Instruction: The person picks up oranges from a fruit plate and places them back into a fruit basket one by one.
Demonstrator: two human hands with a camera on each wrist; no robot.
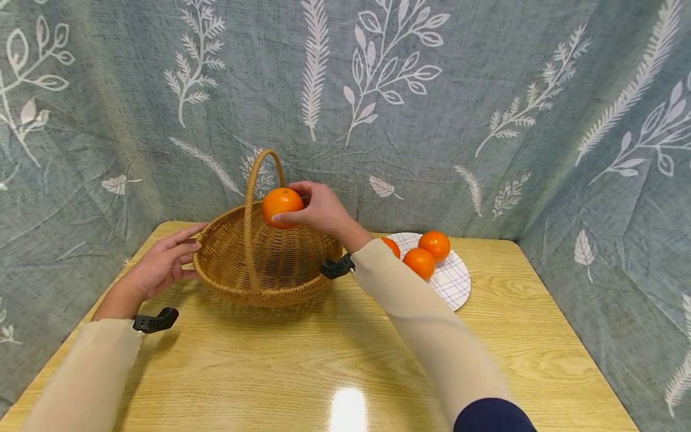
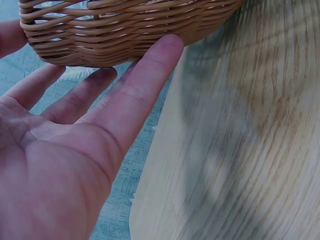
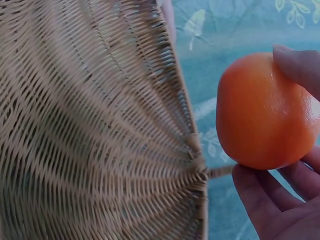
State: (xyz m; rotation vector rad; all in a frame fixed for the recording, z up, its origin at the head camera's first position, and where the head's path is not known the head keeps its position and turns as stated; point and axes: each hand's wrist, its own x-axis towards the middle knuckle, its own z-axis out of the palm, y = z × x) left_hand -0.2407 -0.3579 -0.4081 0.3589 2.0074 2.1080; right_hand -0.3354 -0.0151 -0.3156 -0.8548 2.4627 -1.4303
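Note:
My right hand (image 1: 324,210) grips an orange (image 1: 282,207) between thumb and fingers, holding it above the wicker basket (image 1: 259,294). In the right wrist view the orange (image 3: 265,112) hangs beyond the basket's rim (image 3: 192,135), with the thumb on one side and fingertips on the other. At the basket's left end, my left hand (image 1: 167,261) touches the woven side with its fingers spread and mostly straight. The left wrist view shows those fingers against the lower weave (image 2: 125,30). The basket's tall arched handle (image 1: 249,222) stands upright.
Behind my right forearm, a white plate (image 1: 456,282) with a grid pattern carries several oranges (image 1: 434,246), one partly hidden by the sleeve. Everything stands on a wood-grain table (image 1: 259,366). A grey-green leaf-patterned curtain (image 1: 335,162) hangs around the table's back and sides.

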